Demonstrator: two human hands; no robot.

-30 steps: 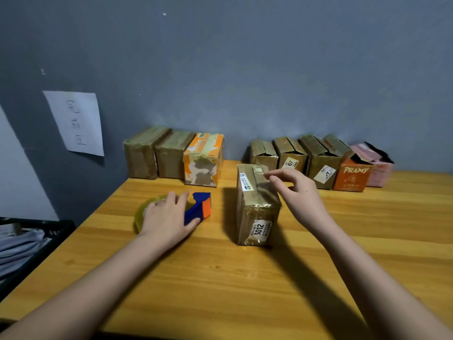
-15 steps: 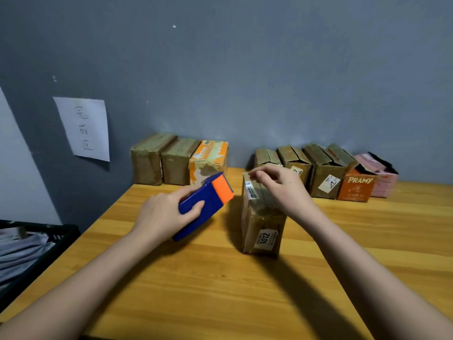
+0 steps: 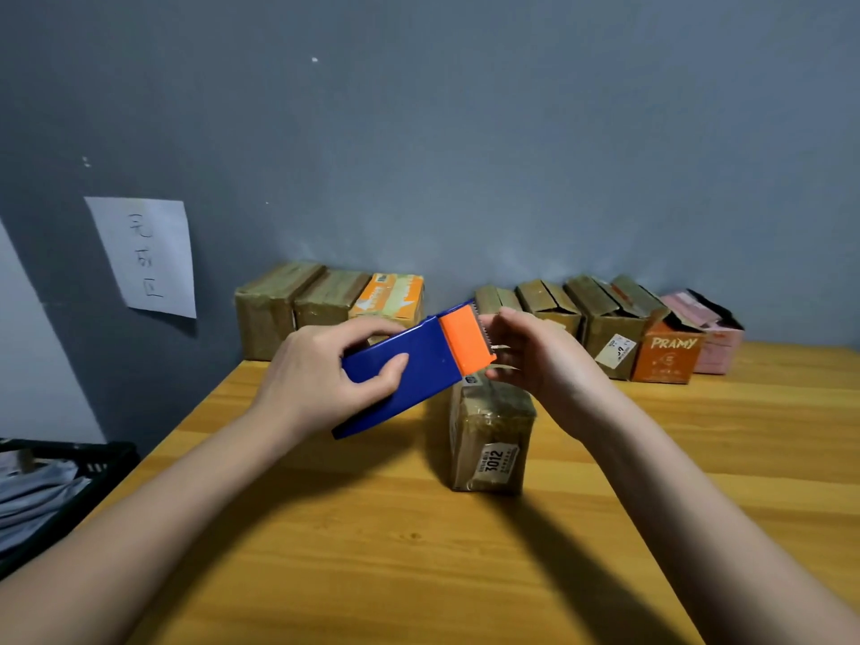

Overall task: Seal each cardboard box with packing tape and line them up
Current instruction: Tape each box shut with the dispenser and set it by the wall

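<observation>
- Nearest, two bare forearms reach up from the lower corners of the frame over a wooden table (image 3: 419,574).
- Just above the middle of the table stands a brown taped box (image 3: 488,439), its near end carrying a label that reads 3012.
- Left of centre, the left hand (image 3: 321,379) grips a blue tape dispenser (image 3: 409,374), fingers curled over its top edge and thumb pressed on its side; the dispenser is lifted off the table and tilted, its orange toothed end toward the right.
- At centre, the right hand (image 3: 535,356) hovers above the box with fingers bent at the orange end, pinching at the tape there; the tape itself is too faint to make out.
- At the lower left edge sits a dark crate (image 3: 70,477) with pale fabric inside.
- Farther back, against the grey wall, three closed boxes (image 3: 325,304) stand touching side by side left of centre.
- Right of centre, a second row of boxes (image 3: 614,328) with flaps up includes an orange one (image 3: 665,356) printed PRAMY and a pink one (image 3: 716,342).
- At upper left, a sheet of paper (image 3: 149,258) with handwriting hangs on the wall.
</observation>
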